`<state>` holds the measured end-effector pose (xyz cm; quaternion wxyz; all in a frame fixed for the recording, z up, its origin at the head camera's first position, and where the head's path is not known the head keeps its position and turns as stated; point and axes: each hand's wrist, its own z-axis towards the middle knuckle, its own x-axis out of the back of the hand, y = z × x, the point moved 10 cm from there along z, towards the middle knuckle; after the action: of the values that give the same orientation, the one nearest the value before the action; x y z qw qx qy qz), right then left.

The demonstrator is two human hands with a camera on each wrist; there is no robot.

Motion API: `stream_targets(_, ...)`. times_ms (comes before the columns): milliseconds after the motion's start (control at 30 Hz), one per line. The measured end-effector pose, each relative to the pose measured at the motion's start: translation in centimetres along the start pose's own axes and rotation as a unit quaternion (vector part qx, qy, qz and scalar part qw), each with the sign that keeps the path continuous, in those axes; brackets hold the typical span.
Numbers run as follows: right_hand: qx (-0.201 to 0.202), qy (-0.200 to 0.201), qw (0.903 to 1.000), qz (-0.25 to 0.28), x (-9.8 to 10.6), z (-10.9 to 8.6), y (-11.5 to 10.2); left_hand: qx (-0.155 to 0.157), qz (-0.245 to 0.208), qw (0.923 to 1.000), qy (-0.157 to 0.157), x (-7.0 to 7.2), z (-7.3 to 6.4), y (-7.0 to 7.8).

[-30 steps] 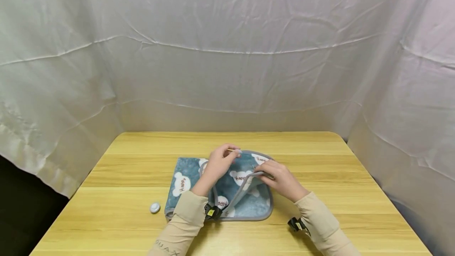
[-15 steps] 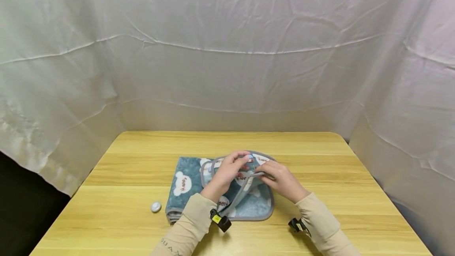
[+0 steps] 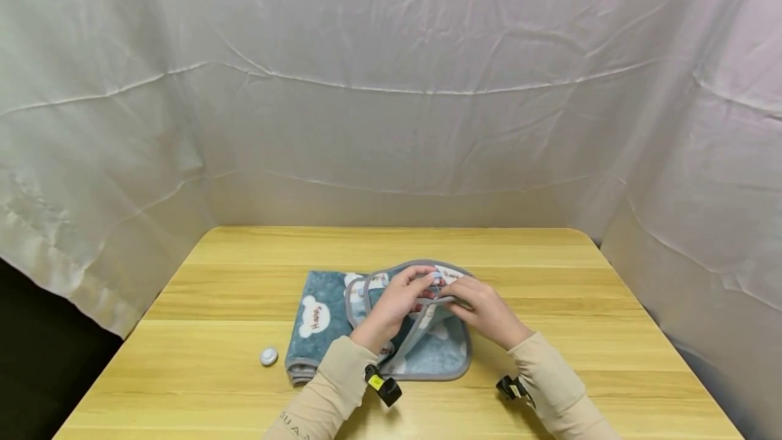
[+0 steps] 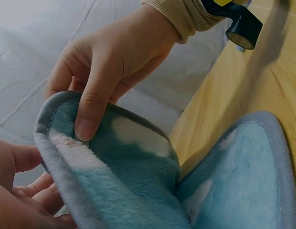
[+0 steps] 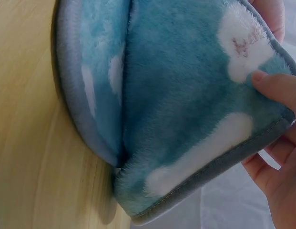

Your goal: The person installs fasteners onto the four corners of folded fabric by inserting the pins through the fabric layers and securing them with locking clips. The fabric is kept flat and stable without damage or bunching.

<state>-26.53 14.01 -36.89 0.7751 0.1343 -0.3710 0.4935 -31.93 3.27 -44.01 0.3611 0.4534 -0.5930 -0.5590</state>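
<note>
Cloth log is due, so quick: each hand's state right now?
Left hand: at the edge of the cloth; open or closed cannot be told.
Right hand: closed, pinching the cloth.

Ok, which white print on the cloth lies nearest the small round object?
The leftmost white print on the cloth, wholly visible; the other prints lie farther right.

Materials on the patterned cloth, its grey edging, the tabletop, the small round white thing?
Patterned cloth: looks like plush fleece, matte; fuzzy pile up close.
Grey edging: probably fabric binding, matte; visible stitching.
Tabletop: wood or wood-look laminate, slight sheen; grain stripes.
Small round white thing: perhaps plastic, looks smooth; too small to confirm.
</note>
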Motion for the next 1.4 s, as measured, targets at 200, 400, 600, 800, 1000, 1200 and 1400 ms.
stream_targets(200, -0.004, 0.001, 1.0000, 0.001, 0.02, 0.01, 0.01, -0.002, 0.008, 1.0000, -0.005, 0.05, 0.02, 0.09)
stream_targets(400, -0.005, 0.006, 1.0000, 0.000, 0.15, 0.09, -0.01, 0.001, 0.029, 0.9995, -0.013, 0.12, -0.03, 0.16)
stream_targets(600, -0.012, 0.007, 0.9999, 0.005, 0.12, 0.03, 0.27, 0.002, 0.051, 0.9986, -0.010, 0.32, -0.02, 0.14)
stream_targets(800, -0.018, 0.006, 0.9997, 0.011, 0.20, -0.08, 0.44, 0.001, 0.060, 0.9982, -0.002, 0.68, -0.12, 0.10)
stream_targets(1000, -0.013, 0.012, 0.9997, 0.016, 0.39, -0.09, 0.49, 0.003, 0.062, 0.9981, 0.004, 0.80, -0.16, 0.11)
stream_targets(1200, -0.004, 0.014, 0.9998, 0.015, 0.47, -0.04, 0.35, 0.005, 0.096, 0.9953, -0.015, 0.48, -0.15, -0.03)
stream_targets(1400, -0.005, 0.014, 0.9998, 0.014, 0.61, 0.01, 0.30, 0.007, 0.114, 0.9929, -0.031, 0.48, -0.24, 0.26)
